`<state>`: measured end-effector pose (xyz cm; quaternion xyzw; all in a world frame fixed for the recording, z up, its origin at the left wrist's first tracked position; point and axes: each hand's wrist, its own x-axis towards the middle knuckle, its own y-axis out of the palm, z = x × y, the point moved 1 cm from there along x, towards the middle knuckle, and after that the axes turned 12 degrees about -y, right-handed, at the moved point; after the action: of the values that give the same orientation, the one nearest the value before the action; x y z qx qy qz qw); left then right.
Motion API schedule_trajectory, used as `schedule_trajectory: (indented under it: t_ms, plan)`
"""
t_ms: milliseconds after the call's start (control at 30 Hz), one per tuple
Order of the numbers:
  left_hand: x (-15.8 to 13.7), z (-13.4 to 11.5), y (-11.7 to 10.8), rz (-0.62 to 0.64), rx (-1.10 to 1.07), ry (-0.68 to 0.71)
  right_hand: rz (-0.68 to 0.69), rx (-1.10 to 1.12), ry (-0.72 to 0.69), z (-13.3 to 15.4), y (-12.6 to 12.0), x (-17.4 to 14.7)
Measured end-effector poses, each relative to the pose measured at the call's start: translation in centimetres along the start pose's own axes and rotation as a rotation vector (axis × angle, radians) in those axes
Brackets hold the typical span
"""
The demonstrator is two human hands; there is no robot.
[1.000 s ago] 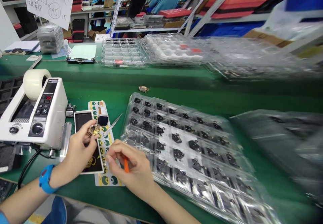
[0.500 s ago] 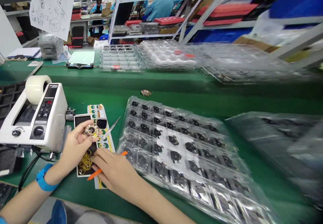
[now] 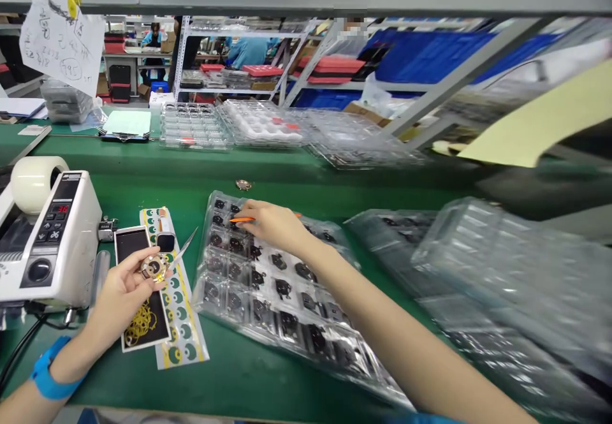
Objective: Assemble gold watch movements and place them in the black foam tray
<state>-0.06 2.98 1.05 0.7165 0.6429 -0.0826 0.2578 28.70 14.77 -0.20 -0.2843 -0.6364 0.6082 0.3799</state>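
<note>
My left hand (image 3: 119,290), a blue band at its wrist, pinches a round gold-and-black watch part (image 3: 155,268) over a shallow black-lined box (image 3: 132,240). Tangled yellow rings (image 3: 142,323) lie in the box's near end. A thin orange stick (image 3: 243,219) is gripped in my right hand (image 3: 270,223), palm down over the far left compartments of a clear plastic tray (image 3: 224,319). Black round parts (image 3: 278,261) sit in its compartments. My right fingertips are at the tray's far rows; whether they touch a part is hidden.
Left stands a white tape dispenser (image 3: 62,239). A sticker strip (image 3: 179,312) runs beside the box, with pointed tweezers (image 3: 185,247) and a dark square piece (image 3: 166,241). Another round part (image 3: 243,185) lies behind the tray. Stacked clear trays (image 3: 507,277) occupy the right.
My right hand has moved from beside the box, away and right, over the tray's far left, still holding the orange stick. My left hand keeps the round part. The camera view has shifted right.
</note>
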Motion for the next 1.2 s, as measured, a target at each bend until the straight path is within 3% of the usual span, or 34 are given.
schedule_trajectory:
  t_ms: [200,400,467,533,600,700,967,1200]
  plan:
    - [0.3,0.5,0.0,0.042,-0.004,-0.019,0.031,0.002,0.011,-0.5,1.9,0.4]
    - [0.2,0.8,0.0,0.118,-0.004,-0.016,-0.195,0.076,0.123,3.4,0.4,-0.9]
    - [0.1,0.8,0.0,0.152,-0.008,0.0,-0.293,0.225,0.117,6.5,-0.5,-1.5]
    - [0.0,0.9,-0.1,0.189,-0.015,0.008,-0.407,0.631,0.08,10.0,-1.2,-2.0]
    - [0.0,1.0,-0.2,0.222,-0.018,0.023,-0.439,0.938,0.068,13.0,-1.6,-2.3]
    - [0.1,1.3,-0.2,0.266,-0.009,0.06,-0.478,1.125,0.097,15.6,-1.6,-2.4]
    - [-0.2,1.8,0.1,0.319,0.125,0.13,-0.483,1.182,0.155,16.1,-0.6,-2.5]
    - [-0.4,1.7,0.0,0.27,0.271,0.133,-0.443,1.163,0.104,16.0,-0.8,-2.6]
